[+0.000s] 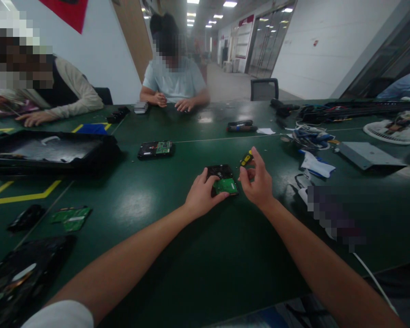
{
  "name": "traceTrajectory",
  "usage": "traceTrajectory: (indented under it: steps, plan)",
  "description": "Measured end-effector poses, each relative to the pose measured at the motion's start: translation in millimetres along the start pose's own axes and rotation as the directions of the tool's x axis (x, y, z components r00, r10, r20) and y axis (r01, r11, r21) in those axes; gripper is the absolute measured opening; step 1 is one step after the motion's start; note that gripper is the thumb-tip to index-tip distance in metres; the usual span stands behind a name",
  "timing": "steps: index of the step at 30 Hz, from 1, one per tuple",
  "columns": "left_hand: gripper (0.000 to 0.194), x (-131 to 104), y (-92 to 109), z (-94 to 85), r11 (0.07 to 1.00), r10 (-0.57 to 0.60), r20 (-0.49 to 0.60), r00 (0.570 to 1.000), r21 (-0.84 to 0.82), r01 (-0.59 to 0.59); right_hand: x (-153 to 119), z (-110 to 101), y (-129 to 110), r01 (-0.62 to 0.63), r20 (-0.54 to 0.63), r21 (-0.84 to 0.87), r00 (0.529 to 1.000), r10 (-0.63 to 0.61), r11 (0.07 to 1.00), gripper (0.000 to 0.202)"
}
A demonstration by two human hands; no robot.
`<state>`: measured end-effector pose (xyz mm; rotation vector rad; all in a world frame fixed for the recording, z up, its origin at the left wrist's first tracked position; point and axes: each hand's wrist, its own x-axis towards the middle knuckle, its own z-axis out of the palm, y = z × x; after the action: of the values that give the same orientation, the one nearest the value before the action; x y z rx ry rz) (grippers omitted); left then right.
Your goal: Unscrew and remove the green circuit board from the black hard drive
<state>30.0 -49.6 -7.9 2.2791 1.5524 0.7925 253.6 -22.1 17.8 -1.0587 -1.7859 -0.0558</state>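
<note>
Hard disk drive [224, 179] in the left fingers [201, 177], yellow-and-black screwdriver handle [247, 158] at the right

On the green worktop [177, 168], the left hand [202, 195] grips the drive, thumb along the near edge and fingers over the left side, covering part of the dark case. A green circuit board [226, 186] shows beside the thumb. Just right of the drive, the right hand [259, 184] is bent, its fingers seemingly closed around the handle; they hide its near side, and no shaft can be made out.

Beyond the left fingers, to their left, lies a second hard drive [155, 149]. Farther left, a large black tray-like panel [49, 148] is cut off by the picture's edge, as is a dark casing [23, 278] nearer the body. Right of the right fingers, a pixelated patch hides most of a pale object [304, 196]; beyond it are tangled cables [312, 136], their ends hard to trace.
</note>
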Motion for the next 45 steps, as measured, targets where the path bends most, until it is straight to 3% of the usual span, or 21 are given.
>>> traceTrajectory:
  steps: [45]
  plan:
    - [0.06, -0.3, 2.8, -4.0, 1.0, 0.005, 0.009, 1.0, -0.002, -0.005, 0.3, 1.7, 2.2, -0.025, -0.006, -0.017, 1.0, 0.025, 1.0, 0.07]
